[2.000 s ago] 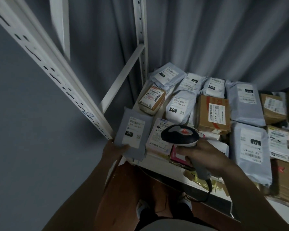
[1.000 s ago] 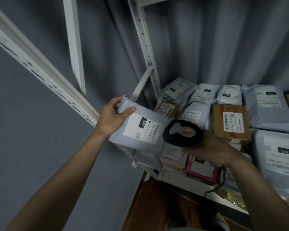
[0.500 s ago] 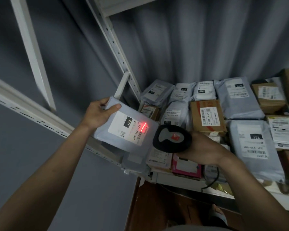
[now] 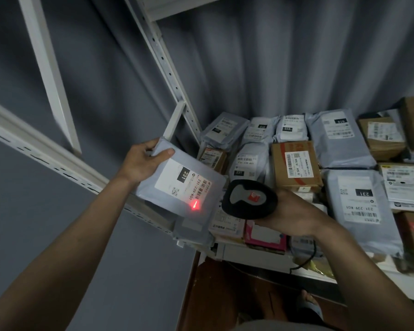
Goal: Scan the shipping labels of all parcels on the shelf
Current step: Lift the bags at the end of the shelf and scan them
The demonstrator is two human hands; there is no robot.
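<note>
A grey mailer parcel (image 4: 177,185) is gripped at its 11 o'clock corner by the left hand (image 4: 141,161), thumb curled over the top face, and is held up just left of the shelf (image 4: 253,255). A black handheld scanner (image 4: 249,199) is clasped in the curled right hand (image 4: 289,213) at the parcel's 3 o'clock. A red scan light (image 4: 194,204) is cast at the lower edge of the white shipping label (image 4: 183,183) marked 231. Stacked parcels (image 4: 296,166) are seen on the shelf at 2 o'clock.

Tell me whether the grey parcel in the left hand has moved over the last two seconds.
Yes. The grey parcel lay on the shelf's front left corner; the left hand now holds it raised above that corner, facing the scanner.
</note>
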